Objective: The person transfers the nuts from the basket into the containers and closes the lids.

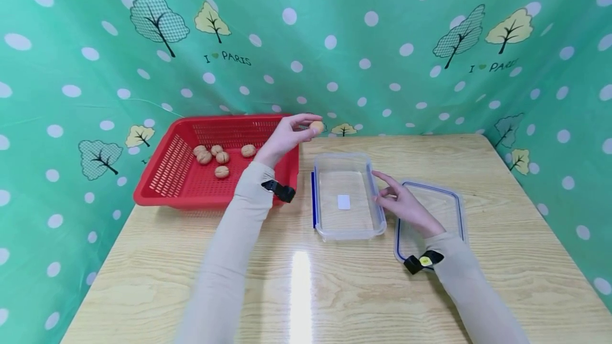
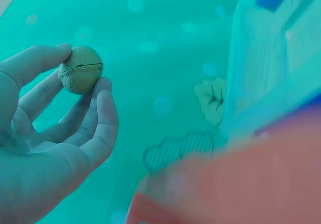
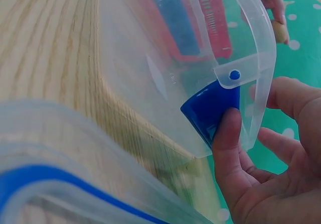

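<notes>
My left hand (image 1: pixel 283 137) pinches a walnut (image 2: pixel 81 71) between thumb and fingertips, raised above the right end of a red plastic basket (image 1: pixel 167 199). Several more walnuts (image 1: pixel 222 172) lie on the basket's floor. To the right stands a clear plastic food container (image 1: pixel 354 234), with only a small white label showing on its bottom. At its right wall, my right hand (image 1: pixel 410 210) grips the rim. The right wrist view has the thumb against a blue latch (image 3: pixel 213 106) on the outside, with the forefinger at the rim.
A clear lid (image 1: pixel 437 191) with a blue seal lies on the wooden table (image 1: pixel 521 259), right of the container and partly under my right forearm. Behind the table hangs a green dotted cloth (image 1: pixel 330 89), which also covers the sides.
</notes>
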Tool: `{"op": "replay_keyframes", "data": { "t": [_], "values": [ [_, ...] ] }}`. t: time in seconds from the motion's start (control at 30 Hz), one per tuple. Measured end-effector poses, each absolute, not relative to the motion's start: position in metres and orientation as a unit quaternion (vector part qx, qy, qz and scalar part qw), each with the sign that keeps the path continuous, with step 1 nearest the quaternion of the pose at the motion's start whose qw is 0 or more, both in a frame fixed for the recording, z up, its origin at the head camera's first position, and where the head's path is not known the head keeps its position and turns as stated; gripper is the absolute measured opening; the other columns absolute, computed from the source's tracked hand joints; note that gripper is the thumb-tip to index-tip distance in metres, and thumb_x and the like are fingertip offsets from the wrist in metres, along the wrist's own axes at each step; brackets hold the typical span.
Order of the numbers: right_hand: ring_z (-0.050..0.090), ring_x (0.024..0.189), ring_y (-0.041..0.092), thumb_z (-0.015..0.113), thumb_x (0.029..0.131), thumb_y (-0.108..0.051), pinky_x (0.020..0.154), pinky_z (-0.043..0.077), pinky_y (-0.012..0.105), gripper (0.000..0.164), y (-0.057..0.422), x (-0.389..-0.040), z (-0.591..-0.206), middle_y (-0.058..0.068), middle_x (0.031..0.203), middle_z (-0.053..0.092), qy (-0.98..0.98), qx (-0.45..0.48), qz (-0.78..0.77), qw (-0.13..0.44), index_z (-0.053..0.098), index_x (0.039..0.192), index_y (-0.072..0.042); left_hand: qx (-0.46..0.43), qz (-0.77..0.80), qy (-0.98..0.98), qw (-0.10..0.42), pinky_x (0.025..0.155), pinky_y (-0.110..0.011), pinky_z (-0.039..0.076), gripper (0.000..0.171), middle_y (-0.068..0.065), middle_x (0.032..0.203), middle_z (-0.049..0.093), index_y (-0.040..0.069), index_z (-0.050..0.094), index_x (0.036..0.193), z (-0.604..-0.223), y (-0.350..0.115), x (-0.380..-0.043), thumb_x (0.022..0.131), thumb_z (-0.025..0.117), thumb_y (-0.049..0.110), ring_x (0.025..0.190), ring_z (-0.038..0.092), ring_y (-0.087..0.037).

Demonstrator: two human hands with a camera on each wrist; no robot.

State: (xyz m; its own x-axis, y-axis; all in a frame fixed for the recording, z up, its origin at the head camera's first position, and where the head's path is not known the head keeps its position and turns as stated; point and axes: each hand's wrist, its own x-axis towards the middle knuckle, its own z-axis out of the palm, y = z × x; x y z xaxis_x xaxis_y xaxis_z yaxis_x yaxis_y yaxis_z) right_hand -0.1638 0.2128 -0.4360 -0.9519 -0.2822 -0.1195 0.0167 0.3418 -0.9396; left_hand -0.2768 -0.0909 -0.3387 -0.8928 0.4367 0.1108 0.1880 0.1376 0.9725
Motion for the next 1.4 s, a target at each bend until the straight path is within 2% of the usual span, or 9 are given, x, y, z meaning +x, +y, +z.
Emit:
{"op": "replay_keyframes", "data": {
  "t": [0.23, 0.47, 0.77, 0.93, 1.13, 1.4],
  "values": [
    [0.056, 0.087, 0.024, 0.056, 0.096, -0.007, 0.074, 0.052, 0.031, 0.064, 0.212, -0.162, -0.436, 0.018, 0.102, 0.050, 0.800, -0.077, -0.579, 0.134, 0.028, 0.153, -0.017, 0.234, 0.624, 0.738, 0.108, 0.088, -0.034, 0.051, 0.038, -0.011, 0.125, 0.060, 0.000, 0.059, 0.129, -0.352, -0.057, -0.270, 0.092, 0.065, 0.007, 0.102, 0.061, -0.025],
    [0.055, 0.087, 0.024, 0.057, 0.096, -0.009, 0.075, 0.052, 0.032, 0.065, 0.212, -0.161, -0.436, 0.017, 0.103, 0.051, 0.804, -0.071, -0.576, 0.132, 0.028, 0.153, -0.018, 0.271, 0.595, 0.751, 0.095, 0.087, -0.030, 0.051, 0.036, -0.013, 0.128, 0.058, -0.001, 0.061, 0.127, -0.357, -0.032, -0.262, 0.092, 0.065, 0.007, 0.101, 0.061, -0.026],
    [0.055, 0.087, 0.023, 0.058, 0.097, -0.013, 0.078, 0.051, 0.036, 0.064, 0.212, -0.162, -0.437, 0.016, 0.103, 0.051, 0.806, -0.065, -0.572, 0.136, 0.029, 0.153, -0.020, 0.280, 0.598, 0.742, 0.115, 0.085, -0.028, 0.051, 0.036, -0.012, 0.127, 0.059, -0.001, 0.061, 0.127, -0.370, -0.012, -0.256, 0.092, 0.066, 0.007, 0.099, 0.062, -0.024],
    [0.055, 0.087, 0.023, 0.058, 0.097, -0.013, 0.079, 0.051, 0.039, 0.064, 0.213, -0.163, -0.438, 0.016, 0.103, 0.050, 0.807, -0.061, -0.571, 0.136, 0.029, 0.153, -0.021, 0.276, 0.601, 0.740, 0.119, 0.087, -0.027, 0.050, 0.036, -0.011, 0.128, 0.059, -0.001, 0.060, 0.127, -0.380, -0.005, -0.255, 0.093, 0.065, 0.008, 0.105, 0.059, -0.022],
    [0.054, 0.086, 0.024, 0.057, 0.097, -0.013, 0.080, 0.051, 0.041, 0.064, 0.214, -0.163, -0.437, 0.016, 0.103, 0.050, 0.804, -0.065, -0.575, 0.138, 0.027, 0.154, -0.020, 0.262, 0.598, 0.749, 0.114, 0.086, -0.026, 0.050, 0.036, -0.012, 0.128, 0.060, 0.000, 0.061, 0.127, -0.391, 0.000, -0.258, 0.092, 0.065, 0.009, 0.104, 0.059, -0.025],
    [0.055, 0.087, 0.025, 0.057, 0.098, -0.012, 0.077, 0.051, 0.035, 0.064, 0.214, -0.162, -0.437, 0.018, 0.104, 0.050, 0.799, -0.059, -0.581, 0.141, 0.027, 0.154, -0.021, 0.216, 0.587, 0.768, 0.137, 0.082, -0.027, 0.051, 0.035, -0.013, 0.120, 0.062, 0.001, 0.063, 0.125, -0.417, 0.002, -0.262, 0.092, 0.067, 0.011, 0.105, 0.057, -0.023]
  ]
}}
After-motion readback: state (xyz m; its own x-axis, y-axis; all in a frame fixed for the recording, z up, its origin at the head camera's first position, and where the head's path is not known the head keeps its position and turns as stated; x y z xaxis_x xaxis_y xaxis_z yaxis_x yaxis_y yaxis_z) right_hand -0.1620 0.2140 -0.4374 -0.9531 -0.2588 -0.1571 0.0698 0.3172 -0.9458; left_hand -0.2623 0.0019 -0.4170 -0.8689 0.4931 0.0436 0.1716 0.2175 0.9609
